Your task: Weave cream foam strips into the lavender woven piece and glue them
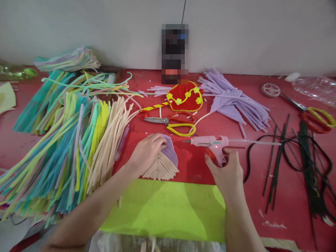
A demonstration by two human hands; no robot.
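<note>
My left hand (151, 148) lies over a flat, leaf-like pipe-cleaner piece (170, 154), purple above and cream in a chevron below. Its bent fingers press together on the purple part and hide the left side. To the right, my right hand (228, 171) is around the handle of a pink glue gun (214, 142), thumb on the trigger side and fingers on the other. The nozzle points left toward the piece, and a clear glue stick (254, 141) juts from the back. Under the piece is a red sheet (196, 171), with a lime-green sheet (165, 206) nearer me.
Colored pipe cleaners (52, 147) heap up at left, with purple ones (233, 101) behind. Pliers (170, 122) lie beyond the piece, before a red-and-yellow pipe-cleaner ornament (185, 96). Scissors (309, 112), a tape roll (270, 90) and dark green stems (309, 171) are at right.
</note>
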